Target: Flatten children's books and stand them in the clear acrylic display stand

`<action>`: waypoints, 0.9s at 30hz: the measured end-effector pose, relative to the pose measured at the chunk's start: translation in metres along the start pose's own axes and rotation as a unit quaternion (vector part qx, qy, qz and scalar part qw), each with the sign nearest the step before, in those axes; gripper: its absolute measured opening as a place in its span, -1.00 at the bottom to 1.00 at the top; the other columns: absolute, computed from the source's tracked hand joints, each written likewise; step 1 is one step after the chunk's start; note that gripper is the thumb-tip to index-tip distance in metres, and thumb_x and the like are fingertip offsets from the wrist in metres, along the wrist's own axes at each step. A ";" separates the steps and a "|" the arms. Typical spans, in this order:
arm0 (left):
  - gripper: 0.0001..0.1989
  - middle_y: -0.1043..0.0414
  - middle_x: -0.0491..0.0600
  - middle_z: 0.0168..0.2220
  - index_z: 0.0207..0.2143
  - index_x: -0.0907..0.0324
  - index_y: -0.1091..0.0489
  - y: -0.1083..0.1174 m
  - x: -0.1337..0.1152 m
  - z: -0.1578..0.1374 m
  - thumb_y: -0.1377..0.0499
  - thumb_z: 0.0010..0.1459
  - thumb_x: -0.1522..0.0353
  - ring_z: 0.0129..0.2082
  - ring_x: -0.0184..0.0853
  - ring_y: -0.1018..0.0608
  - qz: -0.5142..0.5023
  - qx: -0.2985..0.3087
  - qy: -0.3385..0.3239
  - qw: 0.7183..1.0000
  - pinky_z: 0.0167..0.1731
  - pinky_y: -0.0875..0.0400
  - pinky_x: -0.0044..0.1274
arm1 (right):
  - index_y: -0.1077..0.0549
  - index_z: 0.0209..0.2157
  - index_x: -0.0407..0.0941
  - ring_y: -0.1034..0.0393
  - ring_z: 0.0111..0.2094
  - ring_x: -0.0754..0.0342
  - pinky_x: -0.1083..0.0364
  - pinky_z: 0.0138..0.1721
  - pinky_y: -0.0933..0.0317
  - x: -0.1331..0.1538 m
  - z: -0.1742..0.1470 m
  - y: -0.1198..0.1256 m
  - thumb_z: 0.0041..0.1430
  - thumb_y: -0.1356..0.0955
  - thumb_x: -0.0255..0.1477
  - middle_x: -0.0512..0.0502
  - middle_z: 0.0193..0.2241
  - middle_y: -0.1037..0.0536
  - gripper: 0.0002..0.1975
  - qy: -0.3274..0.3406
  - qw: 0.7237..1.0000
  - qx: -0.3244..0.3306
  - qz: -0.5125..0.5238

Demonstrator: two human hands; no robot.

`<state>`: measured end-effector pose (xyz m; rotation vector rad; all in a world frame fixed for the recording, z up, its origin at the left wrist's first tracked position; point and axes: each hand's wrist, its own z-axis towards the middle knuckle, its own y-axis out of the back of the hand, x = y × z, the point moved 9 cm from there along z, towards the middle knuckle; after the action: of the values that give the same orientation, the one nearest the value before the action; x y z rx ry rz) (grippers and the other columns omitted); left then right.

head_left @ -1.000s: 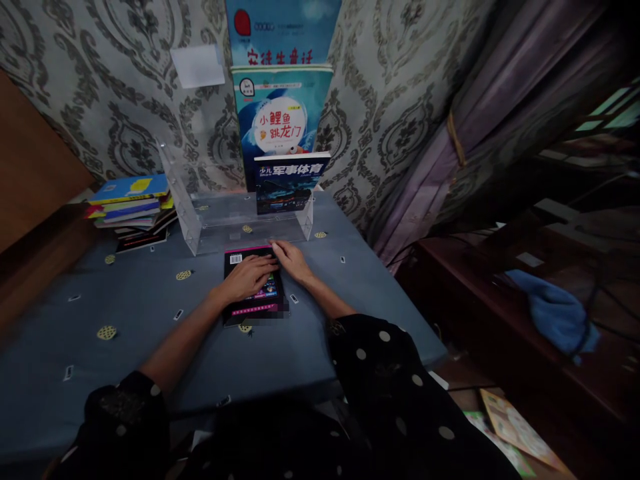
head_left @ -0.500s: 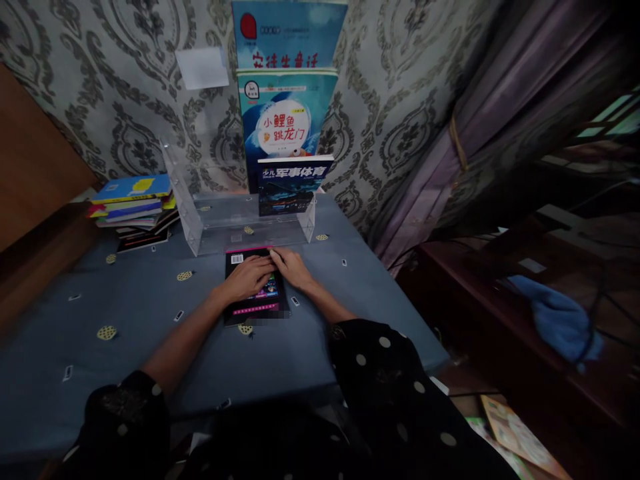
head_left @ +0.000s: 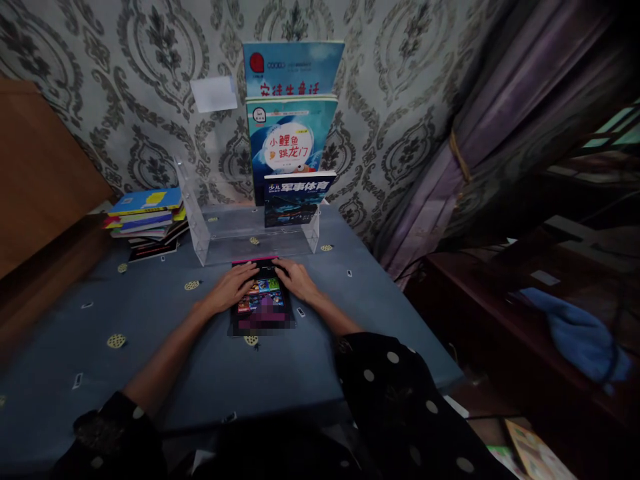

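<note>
A dark book with a pink edge and small colourful pictures lies on the cloth-covered table. My left hand rests on its left side, fingers stretched over the upper left of the cover. On the other side, my right hand lies with its fingertips at the book's upper right corner. Both hands are open, and neither grips the book. Just beyond stands a clear stepped display rack. It bears a dark blue book in front, a teal book behind it, and a taller blue book at the back.
A stack of books sits at the table's left rear, beside a brown wooden panel. Patterned wallpaper and a purple curtain close off the back. To the right, a blue cloth lies on dark red furniture.
My hands have moved apart, from close together over the book to its two sides, uncovering the pictures in its middle. The whole view has tilted up slightly.
</note>
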<state>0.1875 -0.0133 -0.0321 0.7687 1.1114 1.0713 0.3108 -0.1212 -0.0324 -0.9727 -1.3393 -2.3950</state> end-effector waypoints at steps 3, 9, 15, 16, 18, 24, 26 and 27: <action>-0.50 -0.26 0.15 0.30 0.24 0.23 -0.29 0.008 0.019 -0.009 0.09 0.40 0.18 0.33 -0.17 -0.27 0.011 -0.031 0.050 0.998 0.30 -0.17 -0.21 | -0.48 0.10 -0.06 -0.36 0.19 -0.07 -0.15 0.24 -0.21 0.000 -0.001 -0.001 0.30 -0.27 -0.45 -0.18 0.09 -0.54 -0.64 0.008 1.000 -0.002 -0.001; -0.46 -0.31 0.12 0.27 0.22 0.19 -0.32 0.017 0.037 -0.021 0.15 0.40 0.10 0.30 -0.18 -0.33 0.015 -0.042 0.088 0.995 0.30 -0.17 -0.21 | -0.48 0.10 -0.10 -0.27 0.26 -0.10 -0.18 0.28 -0.15 0.004 -0.002 -0.008 0.28 -0.29 -0.47 -0.21 0.12 -0.52 -0.63 0.034 0.999 0.017 -0.035; -0.49 -0.33 0.12 0.26 0.21 0.18 -0.32 0.017 0.033 -0.021 0.13 0.41 0.12 0.28 -0.17 -0.35 0.062 -0.030 0.081 0.994 0.30 -0.15 -0.18 | -0.47 0.11 -0.18 -0.26 0.27 -0.13 -0.17 0.28 -0.14 0.013 -0.014 -0.007 0.28 -0.29 -0.45 -0.31 0.19 -0.44 -0.62 0.018 0.998 0.031 -0.048; -0.49 -0.34 0.13 0.25 0.21 0.18 -0.32 0.016 0.032 -0.020 0.12 0.40 0.13 0.28 -0.16 -0.36 0.074 -0.028 0.081 0.994 0.30 -0.14 -0.18 | -0.46 0.11 -0.18 -0.27 0.26 -0.14 -0.17 0.28 -0.15 0.016 -0.020 -0.007 0.29 -0.29 -0.44 -0.32 0.20 -0.42 -0.62 0.017 0.998 0.033 -0.053; -0.50 -0.35 0.13 0.25 0.20 0.18 -0.33 0.016 0.028 -0.018 0.10 0.40 0.12 0.27 -0.16 -0.37 0.088 -0.025 0.079 0.993 0.30 -0.15 -0.19 | -0.45 0.12 -0.16 -0.27 0.26 -0.15 -0.18 0.27 -0.16 0.023 -0.035 -0.008 0.31 -0.29 -0.40 -0.33 0.21 -0.40 -0.62 0.019 0.997 0.035 -0.065; -0.49 -0.35 0.18 0.24 0.19 0.26 -0.35 0.012 0.015 0.001 0.06 0.38 0.13 0.25 -0.11 -0.39 0.087 -0.005 0.060 0.994 0.26 -0.21 -0.23 | -0.36 0.21 -0.17 -0.14 0.33 -0.18 -0.22 0.31 -0.09 0.040 -0.067 -0.015 0.35 -0.24 -0.37 -0.36 0.26 -0.32 -0.56 0.021 0.994 0.029 -0.104; -0.50 -0.36 0.16 0.23 0.18 0.25 -0.35 0.007 0.010 0.011 0.06 0.38 0.15 0.23 -0.11 -0.41 0.088 0.008 0.045 0.995 0.24 -0.25 -0.24 | -0.36 0.21 -0.19 -0.12 0.33 -0.18 -0.22 0.32 -0.08 0.042 -0.066 -0.016 0.35 -0.25 -0.38 -0.37 0.26 -0.32 -0.56 0.012 0.993 0.033 -0.112; -0.51 -0.36 0.15 0.23 0.18 0.24 -0.35 0.005 0.007 0.017 0.07 0.38 0.16 0.23 -0.12 -0.41 0.087 0.015 0.035 0.995 0.23 -0.26 -0.25 | -0.36 0.21 -0.19 -0.12 0.33 -0.19 -0.22 0.32 -0.08 0.043 -0.065 -0.017 0.35 -0.25 -0.39 -0.38 0.26 -0.32 -0.56 0.010 0.992 0.037 -0.117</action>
<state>0.2031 -0.0047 -0.0252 0.8694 1.1364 1.2388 0.2417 -0.1604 -0.0394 -0.8104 -1.6032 -2.4910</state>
